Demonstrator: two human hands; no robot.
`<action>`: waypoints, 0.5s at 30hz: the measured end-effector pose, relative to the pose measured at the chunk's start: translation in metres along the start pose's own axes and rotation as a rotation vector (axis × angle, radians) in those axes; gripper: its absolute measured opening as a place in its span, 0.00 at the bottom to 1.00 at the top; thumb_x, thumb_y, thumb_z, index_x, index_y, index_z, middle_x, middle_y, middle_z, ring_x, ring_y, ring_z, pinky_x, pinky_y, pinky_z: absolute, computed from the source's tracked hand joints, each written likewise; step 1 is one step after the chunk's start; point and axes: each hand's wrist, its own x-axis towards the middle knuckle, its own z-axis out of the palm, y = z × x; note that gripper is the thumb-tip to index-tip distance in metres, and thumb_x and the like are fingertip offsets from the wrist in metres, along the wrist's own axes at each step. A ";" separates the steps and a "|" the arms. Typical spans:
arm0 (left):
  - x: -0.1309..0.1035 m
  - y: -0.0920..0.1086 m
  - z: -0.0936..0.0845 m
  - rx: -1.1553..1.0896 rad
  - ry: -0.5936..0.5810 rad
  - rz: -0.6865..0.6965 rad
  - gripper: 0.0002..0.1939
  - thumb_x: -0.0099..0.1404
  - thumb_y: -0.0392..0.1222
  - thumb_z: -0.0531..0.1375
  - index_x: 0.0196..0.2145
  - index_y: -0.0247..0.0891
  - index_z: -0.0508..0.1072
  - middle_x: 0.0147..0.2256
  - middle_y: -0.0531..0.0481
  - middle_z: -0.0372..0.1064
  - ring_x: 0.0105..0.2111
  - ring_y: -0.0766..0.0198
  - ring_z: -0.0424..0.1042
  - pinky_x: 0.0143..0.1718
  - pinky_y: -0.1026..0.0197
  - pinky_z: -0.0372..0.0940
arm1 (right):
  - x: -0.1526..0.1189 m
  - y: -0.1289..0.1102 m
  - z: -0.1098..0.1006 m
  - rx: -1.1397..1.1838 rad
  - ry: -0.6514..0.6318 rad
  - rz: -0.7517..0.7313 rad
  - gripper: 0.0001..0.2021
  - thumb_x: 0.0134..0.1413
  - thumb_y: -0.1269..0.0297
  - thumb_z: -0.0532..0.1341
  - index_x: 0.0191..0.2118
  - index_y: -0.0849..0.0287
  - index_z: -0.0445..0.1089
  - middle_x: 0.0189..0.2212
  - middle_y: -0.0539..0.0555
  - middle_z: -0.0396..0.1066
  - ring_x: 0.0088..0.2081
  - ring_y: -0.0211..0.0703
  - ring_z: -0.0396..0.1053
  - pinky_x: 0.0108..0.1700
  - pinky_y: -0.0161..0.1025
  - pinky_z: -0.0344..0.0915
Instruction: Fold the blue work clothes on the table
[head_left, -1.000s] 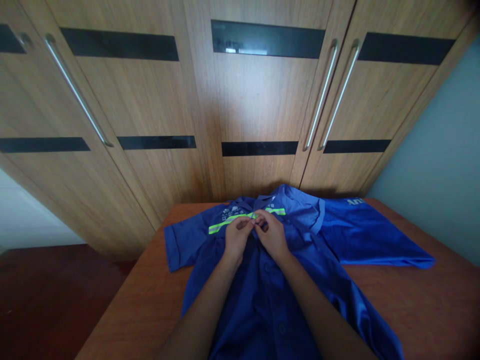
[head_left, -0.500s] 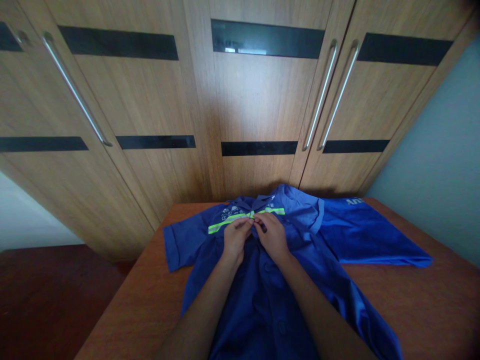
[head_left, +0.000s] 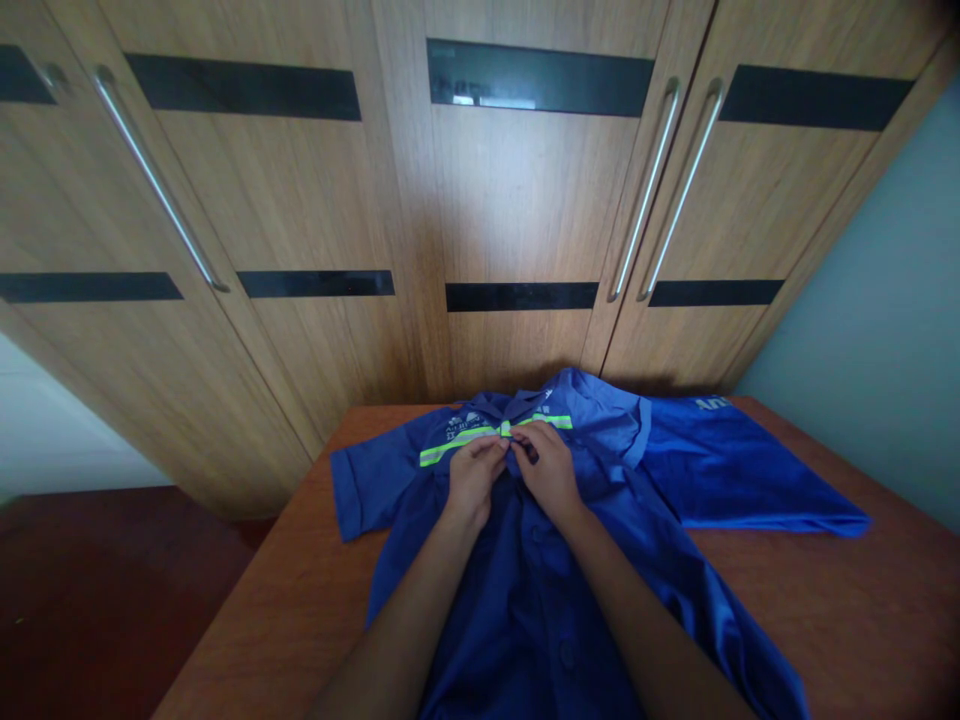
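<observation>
Tbl (head_left: 262, 610), reddish-brn, blue shirt (head_left: 510, 585) atop, wd wardrobe (head_left: 517, 200)

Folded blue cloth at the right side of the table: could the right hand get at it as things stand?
Probably yes: the right hand is busy at the front of the shirt, but only the shirt's sleeve side lies between, and most of the folded blue cloth lies uncovered.

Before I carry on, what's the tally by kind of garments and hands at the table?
Unfolded blue shirt: 1
Folded blue garment: 1
Hands, the left hand and the right hand: 2
Total: 4
</observation>
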 end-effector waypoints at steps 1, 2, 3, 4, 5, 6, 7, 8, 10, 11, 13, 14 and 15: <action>0.001 -0.001 0.000 0.009 0.002 0.007 0.15 0.42 0.42 0.73 0.28 0.34 0.76 0.26 0.51 0.74 0.28 0.66 0.73 0.32 0.64 0.67 | 0.000 0.000 0.000 0.009 0.001 0.007 0.12 0.55 0.73 0.56 0.41 0.54 0.72 0.36 0.55 0.70 0.40 0.46 0.68 0.44 0.42 0.67; 0.001 -0.001 -0.001 0.020 0.003 0.015 0.15 0.42 0.42 0.72 0.28 0.34 0.76 0.26 0.51 0.74 0.28 0.66 0.73 0.32 0.63 0.67 | 0.000 -0.001 0.000 0.017 0.002 0.013 0.11 0.55 0.73 0.56 0.41 0.54 0.72 0.36 0.55 0.70 0.40 0.46 0.68 0.43 0.42 0.67; 0.002 -0.002 -0.002 0.035 0.005 0.024 0.15 0.43 0.42 0.72 0.28 0.34 0.76 0.26 0.50 0.74 0.27 0.66 0.73 0.31 0.63 0.67 | 0.000 -0.001 -0.001 0.023 0.003 0.020 0.10 0.55 0.72 0.56 0.41 0.54 0.72 0.36 0.54 0.70 0.39 0.45 0.68 0.43 0.41 0.67; 0.003 -0.003 -0.002 0.053 0.006 0.037 0.14 0.43 0.42 0.72 0.28 0.34 0.76 0.25 0.50 0.74 0.27 0.66 0.73 0.31 0.63 0.67 | 0.001 -0.002 -0.001 0.025 0.000 0.026 0.09 0.55 0.71 0.57 0.40 0.54 0.71 0.36 0.54 0.70 0.39 0.45 0.68 0.42 0.41 0.67; 0.003 -0.003 -0.003 0.074 0.006 0.052 0.14 0.44 0.42 0.71 0.28 0.34 0.76 0.25 0.51 0.74 0.26 0.66 0.72 0.30 0.64 0.67 | 0.001 -0.002 -0.002 0.023 -0.007 0.033 0.08 0.56 0.70 0.57 0.40 0.54 0.71 0.35 0.54 0.70 0.38 0.45 0.69 0.42 0.41 0.67; 0.004 -0.004 -0.003 0.099 0.006 0.072 0.13 0.45 0.41 0.71 0.28 0.35 0.76 0.25 0.51 0.74 0.25 0.66 0.72 0.29 0.64 0.66 | 0.001 -0.002 -0.002 0.018 -0.018 0.039 0.08 0.56 0.69 0.57 0.39 0.54 0.71 0.35 0.54 0.71 0.37 0.45 0.69 0.41 0.40 0.67; 0.005 -0.004 -0.004 0.126 0.005 0.096 0.12 0.46 0.40 0.70 0.28 0.35 0.76 0.24 0.51 0.73 0.25 0.66 0.72 0.29 0.64 0.66 | 0.002 -0.001 -0.003 0.007 -0.033 0.044 0.07 0.57 0.69 0.57 0.39 0.54 0.71 0.34 0.54 0.71 0.37 0.45 0.69 0.41 0.40 0.67; 0.005 -0.004 -0.004 0.155 0.003 0.125 0.10 0.46 0.39 0.69 0.28 0.35 0.76 0.25 0.52 0.73 0.25 0.66 0.72 0.29 0.64 0.65 | 0.002 -0.001 -0.004 -0.010 -0.051 0.046 0.08 0.57 0.69 0.56 0.39 0.54 0.72 0.34 0.53 0.71 0.37 0.45 0.69 0.40 0.40 0.67; 0.006 -0.004 -0.005 0.212 -0.002 0.190 0.08 0.47 0.37 0.68 0.28 0.36 0.76 0.26 0.51 0.74 0.27 0.65 0.72 0.31 0.64 0.66 | 0.003 0.001 -0.007 -0.057 -0.089 0.044 0.09 0.56 0.69 0.57 0.40 0.54 0.72 0.34 0.54 0.72 0.37 0.45 0.69 0.41 0.41 0.67; 0.007 -0.003 -0.005 0.239 -0.007 0.220 0.06 0.47 0.36 0.68 0.27 0.36 0.76 0.26 0.51 0.74 0.29 0.64 0.72 0.33 0.63 0.66 | 0.004 0.002 -0.008 -0.079 -0.108 0.042 0.09 0.56 0.69 0.57 0.41 0.54 0.72 0.35 0.54 0.72 0.38 0.46 0.70 0.42 0.42 0.66; 0.008 -0.002 -0.005 0.287 -0.022 0.268 0.05 0.47 0.34 0.67 0.25 0.37 0.77 0.27 0.51 0.75 0.30 0.63 0.73 0.36 0.62 0.66 | 0.005 0.002 -0.010 -0.091 -0.134 0.039 0.10 0.55 0.70 0.57 0.42 0.54 0.72 0.35 0.54 0.73 0.38 0.47 0.70 0.43 0.43 0.66; 0.008 -0.001 -0.005 0.306 -0.032 0.284 0.04 0.48 0.34 0.67 0.25 0.37 0.77 0.27 0.51 0.75 0.30 0.63 0.73 0.36 0.62 0.66 | 0.005 0.002 -0.011 -0.070 -0.135 0.049 0.10 0.55 0.70 0.57 0.42 0.53 0.72 0.35 0.54 0.73 0.37 0.47 0.70 0.42 0.43 0.66; 0.009 0.000 -0.005 0.320 -0.041 0.295 0.04 0.48 0.34 0.67 0.25 0.38 0.76 0.27 0.51 0.74 0.30 0.63 0.73 0.37 0.62 0.66 | 0.006 0.001 -0.011 -0.024 -0.121 0.078 0.10 0.54 0.69 0.58 0.40 0.53 0.73 0.34 0.54 0.73 0.37 0.46 0.70 0.41 0.42 0.66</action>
